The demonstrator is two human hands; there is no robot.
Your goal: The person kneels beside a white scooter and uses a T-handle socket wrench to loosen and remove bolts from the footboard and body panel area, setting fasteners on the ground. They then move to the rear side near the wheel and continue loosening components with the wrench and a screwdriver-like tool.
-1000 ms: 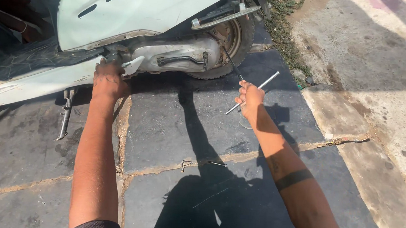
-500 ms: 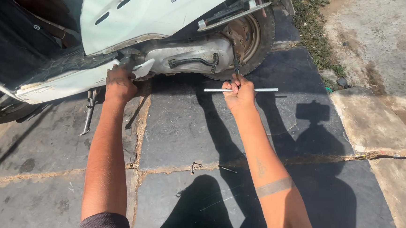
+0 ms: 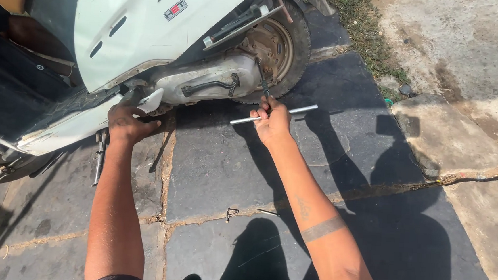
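R hand (image 3: pixel 273 123) is clenched round the middle of a T-handle wrench (image 3: pixel 273 114). Its silver crossbar sticks out both sides of the fist, running roughly 8 to 2 o'clock, and the dark shaft goes up from the fist at 12 toward the engine case (image 3: pixel 206 84) and rear wheel (image 3: pixel 278 46). R arm is stretched nearly straight, from the bottom edge up toward 11 o'clock, w/ a dark band tattoo round the forearm.

L hand (image 3: pixel 126 124) lies palm down, fingers curled over the lower edge of the white scooter (image 3: pixel 146 30) body panel, pressing on it, not holding any tool. L arm is straight, almost vertical in view.

Count: 2 hands, 1 wrench, 1 scooter, 1 wheel in view. At 8 o'clock of the L hand, the stand (image 3: pixel 98 159) reaches down to the stone pavement (image 3: pixel 218 167). At 6 o'clock of the R hand, 2 small metal bits (image 3: pixel 232 214) lie on the joint between slabs. Grass strip (image 3: pixel 365 32) sits at 2 o'clock, well apart.
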